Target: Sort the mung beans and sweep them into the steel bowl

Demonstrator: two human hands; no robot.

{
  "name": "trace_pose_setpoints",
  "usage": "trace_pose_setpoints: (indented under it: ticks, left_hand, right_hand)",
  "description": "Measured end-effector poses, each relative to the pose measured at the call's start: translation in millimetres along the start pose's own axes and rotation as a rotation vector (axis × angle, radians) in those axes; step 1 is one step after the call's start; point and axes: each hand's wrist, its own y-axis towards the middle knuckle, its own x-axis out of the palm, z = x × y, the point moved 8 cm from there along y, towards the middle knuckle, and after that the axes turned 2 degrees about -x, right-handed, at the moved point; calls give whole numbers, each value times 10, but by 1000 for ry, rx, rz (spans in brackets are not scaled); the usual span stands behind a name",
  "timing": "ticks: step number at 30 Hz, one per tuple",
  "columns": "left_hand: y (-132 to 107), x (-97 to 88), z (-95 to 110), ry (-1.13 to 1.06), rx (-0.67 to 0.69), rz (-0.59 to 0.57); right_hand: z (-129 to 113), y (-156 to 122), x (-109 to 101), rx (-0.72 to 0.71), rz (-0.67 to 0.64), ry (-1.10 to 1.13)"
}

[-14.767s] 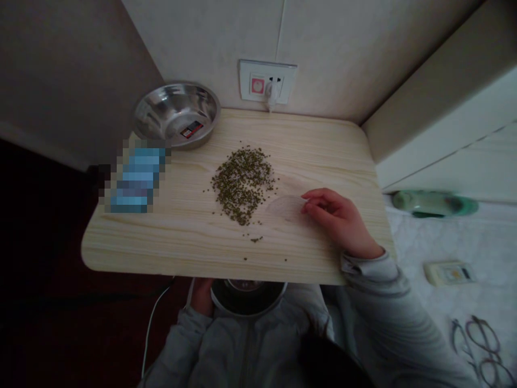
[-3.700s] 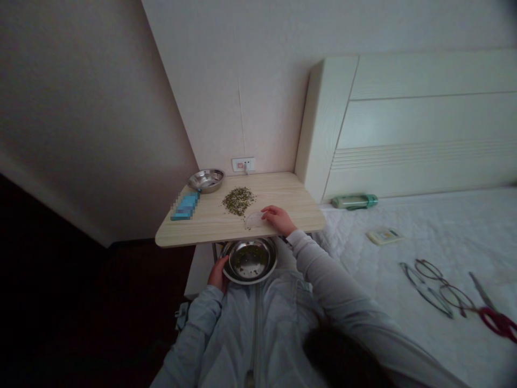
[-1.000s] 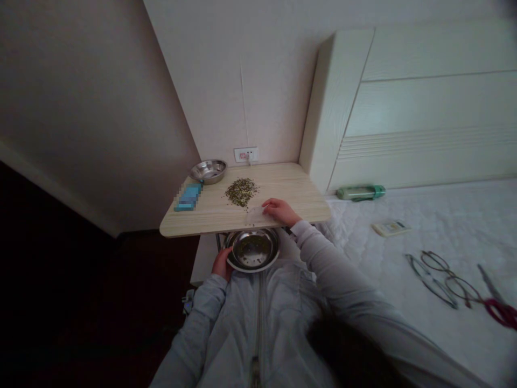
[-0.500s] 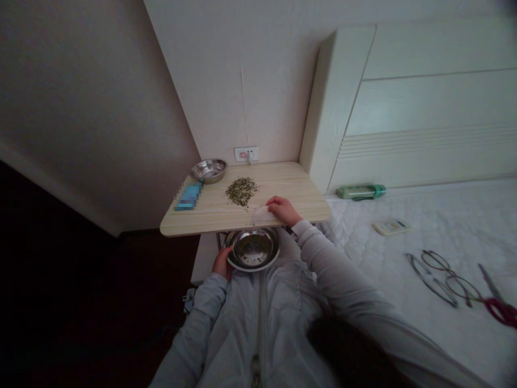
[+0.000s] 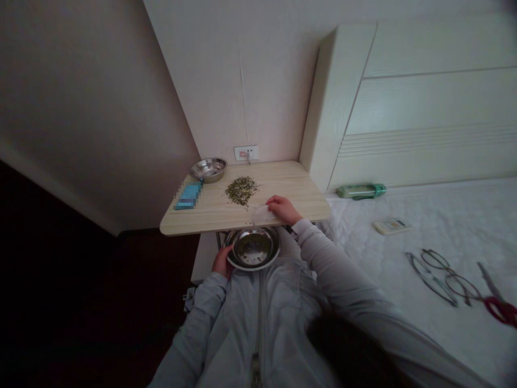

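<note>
My left hand (image 5: 222, 262) grips the left rim of a shiny metal bowl (image 5: 253, 248), held at my lap just below the table's front edge. Some small dark bits lie inside the bowl. On the small wooden table (image 5: 202, 218), my right hand (image 5: 283, 209) is closed on a thin, whitish, see-through flat piece (image 5: 263, 214), whose exact kind I cannot make out. It lies flat near the front edge. Just beyond it spreads a pile of small green seed-like grains (image 5: 241, 190), with a few stray grains close to the flat piece.
A second metal bowl (image 5: 209, 170) stands at the table's back left, by a blurred blue phone-like thing (image 5: 188, 195). On the bed (image 5: 363, 264) to the right lie a green bottle (image 5: 361, 191), a small white box-like item (image 5: 391, 226), eyeglasses (image 5: 462, 288) and red-handled scissors (image 5: 500, 311). A wall socket (image 5: 245, 153) sits behind.
</note>
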Motion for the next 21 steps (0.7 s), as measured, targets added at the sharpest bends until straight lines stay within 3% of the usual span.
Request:
trace_pose_setpoints:
  ticks: [12,21]
  left_hand:
    - [-21,3,21,20,2,15]
    - [34,-22,5,37,12,-4]
  right_hand:
    - [-38,-2,-35,-27,43,46]
    - [-7,0,-8,-36,13,-82]
